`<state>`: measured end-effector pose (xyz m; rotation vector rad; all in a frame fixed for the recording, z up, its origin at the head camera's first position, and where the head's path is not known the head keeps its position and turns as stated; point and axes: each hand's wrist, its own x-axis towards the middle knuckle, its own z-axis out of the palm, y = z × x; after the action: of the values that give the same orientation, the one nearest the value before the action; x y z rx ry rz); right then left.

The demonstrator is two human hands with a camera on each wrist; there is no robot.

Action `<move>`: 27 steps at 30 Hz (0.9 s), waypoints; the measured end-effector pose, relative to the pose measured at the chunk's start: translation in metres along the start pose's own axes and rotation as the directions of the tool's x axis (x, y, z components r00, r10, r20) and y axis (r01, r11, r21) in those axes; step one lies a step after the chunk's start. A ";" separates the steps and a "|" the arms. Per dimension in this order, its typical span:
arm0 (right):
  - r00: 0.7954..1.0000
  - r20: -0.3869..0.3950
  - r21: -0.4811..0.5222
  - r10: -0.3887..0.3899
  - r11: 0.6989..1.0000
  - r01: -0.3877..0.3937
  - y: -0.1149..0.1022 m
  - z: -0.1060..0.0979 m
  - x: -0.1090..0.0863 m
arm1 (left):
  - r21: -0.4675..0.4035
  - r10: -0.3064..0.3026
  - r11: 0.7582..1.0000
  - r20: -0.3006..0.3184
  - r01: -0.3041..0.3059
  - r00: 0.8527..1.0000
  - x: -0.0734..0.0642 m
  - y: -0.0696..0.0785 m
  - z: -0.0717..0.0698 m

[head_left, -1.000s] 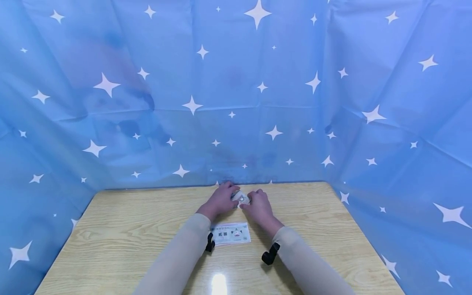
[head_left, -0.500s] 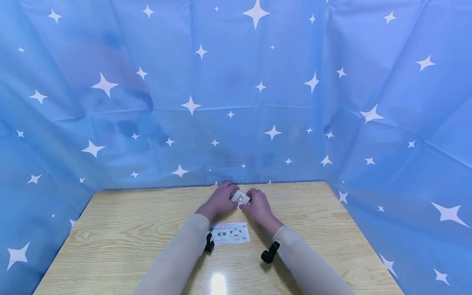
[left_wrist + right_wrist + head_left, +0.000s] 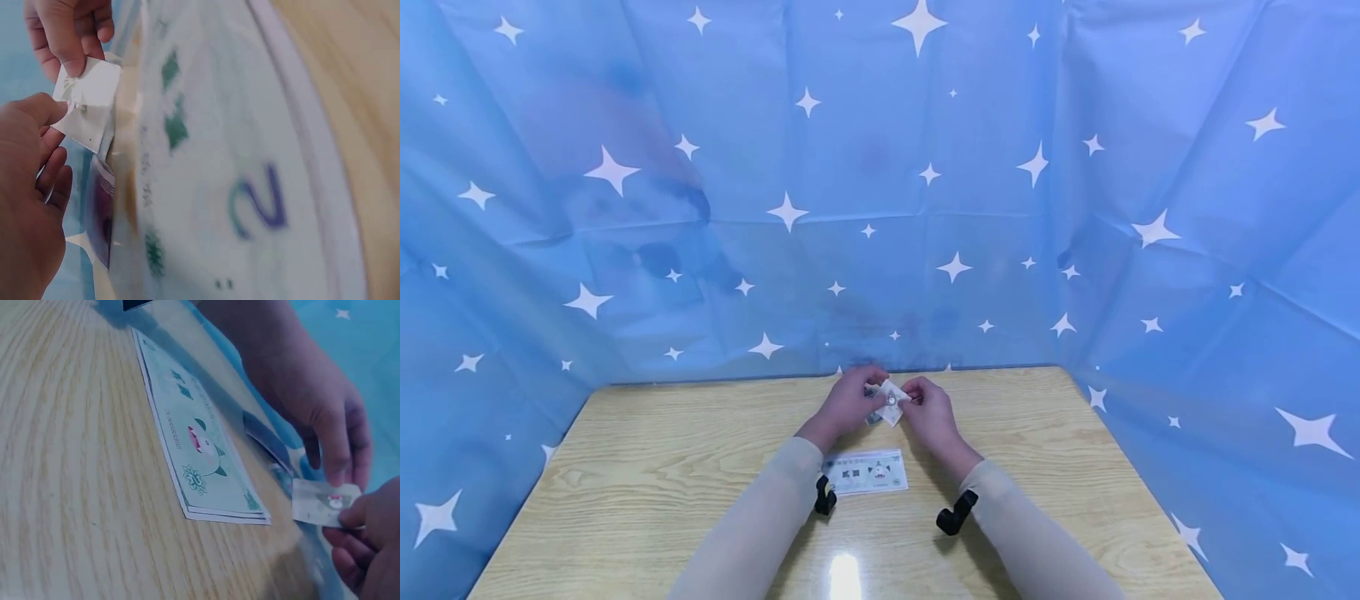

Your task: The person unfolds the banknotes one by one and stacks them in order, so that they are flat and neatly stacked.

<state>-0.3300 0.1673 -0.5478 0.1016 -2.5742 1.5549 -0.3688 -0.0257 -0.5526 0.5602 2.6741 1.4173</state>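
Between the two hands is a small piece of folded white paper (image 3: 892,403) printed with a cartoon face, like a folded play banknote. My left hand (image 3: 848,402) pinches its left side, thumb on top. From the right, my right hand (image 3: 929,410) pinches the opposite edge. In the left wrist view the folded banknote (image 3: 87,103) shows a bare white face. A purple printed slip (image 3: 101,209) lies under the left hand, partly hidden. Nearer the body, flat green-and-white play banknotes (image 3: 200,434) with a cartoon face lie on the table, their edges slightly offset.
The pale wooden table (image 3: 700,467) ends just behind the hands at a blue star-printed curtain (image 3: 880,275). Black wrist-camera mounts (image 3: 953,512) stick out below both sleeves, the left one close to the flat banknotes.
The folded banknote has turned to a steeper slant between the hands. The fingers have shifted their pinch on it, and more of the slip beneath shows. The flat banknotes stay put.
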 end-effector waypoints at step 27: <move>0.995 0.086 0.177 -0.049 0.984 0.033 -0.023 -0.016 -0.018 | -0.360 0.015 0.932 -0.080 -0.043 0.997 -0.039 0.014 -0.013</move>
<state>-0.3086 0.1710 -0.5232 0.2460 -2.4772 1.7987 -0.3316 -0.0420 -0.5381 0.5207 2.3714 1.9137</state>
